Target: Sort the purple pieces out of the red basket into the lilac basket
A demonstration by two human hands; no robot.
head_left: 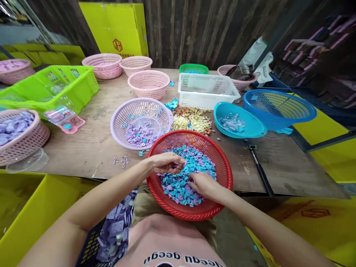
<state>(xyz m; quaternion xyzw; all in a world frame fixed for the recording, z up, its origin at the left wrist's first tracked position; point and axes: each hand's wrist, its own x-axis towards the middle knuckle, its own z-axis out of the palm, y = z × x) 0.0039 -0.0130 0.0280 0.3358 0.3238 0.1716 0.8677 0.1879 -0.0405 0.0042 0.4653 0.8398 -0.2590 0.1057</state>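
A red round basket (pixel 219 155) leans off the table's near edge onto my lap, filled with several small teal and purple plastic pieces (pixel 194 161). My left hand (pixel 167 163) lies palm down in the pile at the basket's left side, fingers curled onto pieces. My right hand (pixel 204 184) rests in the pile at the lower middle, fingertips pinching among the pieces. Just behind the red basket stands a lilac basket (pixel 119 118) with purple pieces (pixel 139 135) in it.
The wooden table (pixel 91 144) carries pink baskets (pixel 148 83), a white crate (pixel 205 89), a teal bowl (pixel 250 128), a blue basket (pixel 278 105), a green crate (pixel 58 87) and gold parts (pixel 191 122). Yellow bins (pixel 36 211) flank me; purple parts (pixel 114 230) lie by my left knee.
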